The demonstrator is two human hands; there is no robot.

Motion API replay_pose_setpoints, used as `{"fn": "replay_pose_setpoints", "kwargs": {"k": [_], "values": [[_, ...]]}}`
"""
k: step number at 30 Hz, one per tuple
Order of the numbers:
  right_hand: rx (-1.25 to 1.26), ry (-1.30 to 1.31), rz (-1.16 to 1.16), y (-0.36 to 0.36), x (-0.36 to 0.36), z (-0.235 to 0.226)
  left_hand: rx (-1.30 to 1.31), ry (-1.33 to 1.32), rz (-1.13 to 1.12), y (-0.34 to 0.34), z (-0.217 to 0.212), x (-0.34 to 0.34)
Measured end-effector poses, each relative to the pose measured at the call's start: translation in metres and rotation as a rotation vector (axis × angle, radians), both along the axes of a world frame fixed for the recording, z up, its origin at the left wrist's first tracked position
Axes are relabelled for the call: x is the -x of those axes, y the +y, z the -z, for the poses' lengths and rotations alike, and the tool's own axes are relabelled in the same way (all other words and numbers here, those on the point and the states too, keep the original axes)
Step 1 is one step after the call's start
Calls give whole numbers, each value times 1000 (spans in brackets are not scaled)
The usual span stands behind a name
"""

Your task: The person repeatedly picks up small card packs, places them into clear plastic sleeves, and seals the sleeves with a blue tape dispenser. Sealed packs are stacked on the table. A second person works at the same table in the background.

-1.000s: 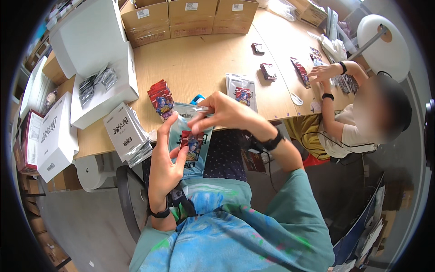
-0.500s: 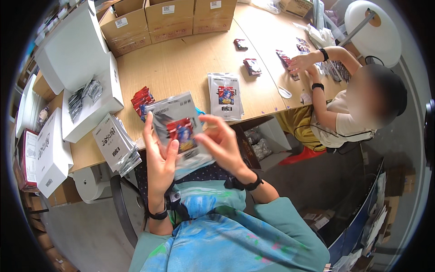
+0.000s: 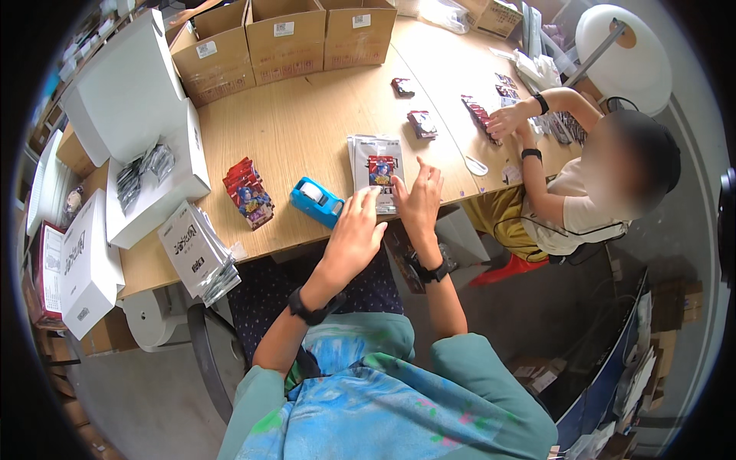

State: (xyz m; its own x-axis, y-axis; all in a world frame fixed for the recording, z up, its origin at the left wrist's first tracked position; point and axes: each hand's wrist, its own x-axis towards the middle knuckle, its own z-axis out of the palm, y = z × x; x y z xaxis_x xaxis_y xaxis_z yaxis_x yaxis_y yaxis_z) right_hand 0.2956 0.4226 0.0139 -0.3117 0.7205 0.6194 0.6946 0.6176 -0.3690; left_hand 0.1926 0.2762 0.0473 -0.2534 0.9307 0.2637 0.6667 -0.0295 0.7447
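A stack of silver-grey pouches (image 3: pixel 363 162) lies near the table's front edge, the top one with a small red and blue card pack (image 3: pixel 382 172) on its front. My left hand (image 3: pixel 356 234) reaches to the stack's near left corner, fingers stretched out. At the near right side is my right hand (image 3: pixel 418 199), thumb apart from the fingers and close to the top pouch. Neither hand grips anything that I can see. Just left of the stack sits a blue tape dispenser (image 3: pixel 326 208). Further left lies an overlapping pile of red card packs (image 3: pixel 251 201).
More silver pouches (image 3: pixel 192 244) overhang the table edge at left, beside a white box (image 3: pixel 165 201) with dark packets. Cardboard boxes (image 3: pixel 287 57) line the back. Small card stacks (image 3: pixel 422 125) lie right of centre. A co-worker (image 3: pixel 571 180) handles red packs (image 3: pixel 477 113) at the right.
The pouch that I held up in both hands now lies on the stack. My hands have moved right and forward, away from my lap, uncovering the tape dispenser and red packs.
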Motion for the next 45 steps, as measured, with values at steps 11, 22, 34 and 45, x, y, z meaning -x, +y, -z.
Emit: {"fn": "replay_pose_setpoints", "kwargs": {"k": [11,22,34,45], "values": [[471,-215,-381,1,-23,-1,113,13,-309,65,58,-19],[54,-272,-486,43,-19,6,81,228,-255,62,59,-21],[-49,-517,-404,35,27,3,95,291,-177,45,39,-22],[126,-225,-459,39,-1,-2,-51,-61,-296,-94,-38,25]]}}
